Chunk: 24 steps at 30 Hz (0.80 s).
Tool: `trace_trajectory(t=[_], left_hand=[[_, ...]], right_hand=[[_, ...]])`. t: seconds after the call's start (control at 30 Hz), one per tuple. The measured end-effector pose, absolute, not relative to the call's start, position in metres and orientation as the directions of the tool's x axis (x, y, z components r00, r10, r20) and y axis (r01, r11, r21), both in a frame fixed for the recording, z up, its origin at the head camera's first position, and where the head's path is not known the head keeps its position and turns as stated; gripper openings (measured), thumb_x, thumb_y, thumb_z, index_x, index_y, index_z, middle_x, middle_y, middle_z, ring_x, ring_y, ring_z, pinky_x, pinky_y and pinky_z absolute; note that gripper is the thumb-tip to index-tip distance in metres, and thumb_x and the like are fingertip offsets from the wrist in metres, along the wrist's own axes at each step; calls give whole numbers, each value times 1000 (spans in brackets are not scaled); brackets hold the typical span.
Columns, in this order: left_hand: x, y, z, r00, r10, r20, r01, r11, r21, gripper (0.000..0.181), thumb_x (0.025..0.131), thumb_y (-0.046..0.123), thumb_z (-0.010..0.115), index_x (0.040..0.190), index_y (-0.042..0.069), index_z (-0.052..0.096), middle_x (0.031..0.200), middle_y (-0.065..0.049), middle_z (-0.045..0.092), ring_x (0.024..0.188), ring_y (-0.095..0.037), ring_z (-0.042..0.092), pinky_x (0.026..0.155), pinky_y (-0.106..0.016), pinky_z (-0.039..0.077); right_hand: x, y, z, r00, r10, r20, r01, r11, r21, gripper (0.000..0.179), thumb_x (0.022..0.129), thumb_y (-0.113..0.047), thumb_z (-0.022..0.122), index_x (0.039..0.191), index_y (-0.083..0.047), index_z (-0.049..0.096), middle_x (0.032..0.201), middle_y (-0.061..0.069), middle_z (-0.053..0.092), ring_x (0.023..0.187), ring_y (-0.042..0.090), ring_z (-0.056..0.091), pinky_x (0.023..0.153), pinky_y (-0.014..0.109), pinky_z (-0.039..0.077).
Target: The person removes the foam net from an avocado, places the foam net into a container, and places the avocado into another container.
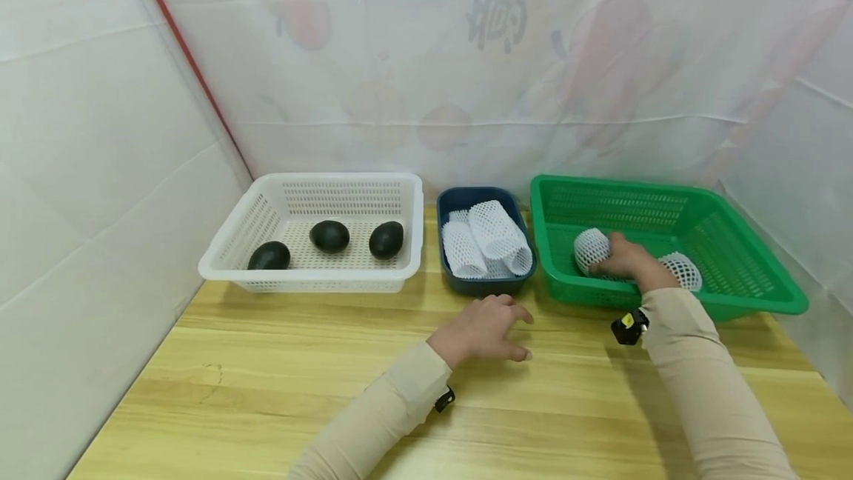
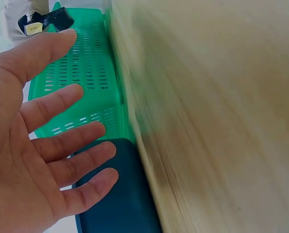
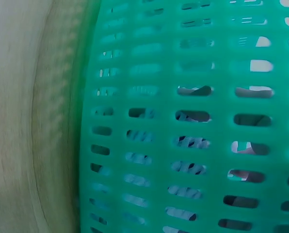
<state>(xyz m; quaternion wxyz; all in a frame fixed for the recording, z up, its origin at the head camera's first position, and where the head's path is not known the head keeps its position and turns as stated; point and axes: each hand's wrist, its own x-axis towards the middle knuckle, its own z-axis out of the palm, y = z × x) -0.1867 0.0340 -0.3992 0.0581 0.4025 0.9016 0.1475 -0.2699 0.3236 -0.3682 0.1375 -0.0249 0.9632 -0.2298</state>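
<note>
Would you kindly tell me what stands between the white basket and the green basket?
The blue bin, with white foam nets in it, stands between the white basket and the green basket; the head view shows this.

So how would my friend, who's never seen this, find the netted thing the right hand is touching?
On the wooden table, find the green basket, next to the small blue tub. Inside, at the tub end, is a white netted bundle. The right hand touches this one; the other netted bundle lies on that hand's far side from it.
</note>
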Motion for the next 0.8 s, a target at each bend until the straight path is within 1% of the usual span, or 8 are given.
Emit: trace_trajectory(t=[0.33,0.5,0.63,0.8], left_hand=[[-185,36,-396,-662,749,30,719,623,309,50,78,48,70,120,22,63,111,7,55,99,-9,51,79,-25,45],[-185,35,-395,-664,747,30,718,626,306,50,78,48,70,120,22,63,111,6,55,99,-10,51,79,-27,45],[-186,32,-392,-670,742,30,718,637,281,50,78,49,70,120,23,63,110,6,56,98,-11,51,77,-27,45],[-187,28,-378,-677,734,50,724,653,224,50,78,50,69,121,24,62,107,6,57,93,-12,54,70,-27,46]], right_hand=[[-271,321,-369,-968,-76,-239,33,907,-420,80,84,-21,64,131,20,15,114,44,37,99,55,43,74,57,42],[-269,320,-368,-968,-72,-242,43,897,-440,79,83,-21,65,130,18,15,112,43,38,97,54,44,72,56,43],[-270,318,-366,-973,-85,-217,31,877,-479,79,83,-23,66,130,16,17,113,41,39,97,52,45,70,54,44],[-267,319,-348,-983,-89,-161,6,861,-508,81,83,-26,66,132,15,17,116,41,37,99,53,44,69,55,45]])
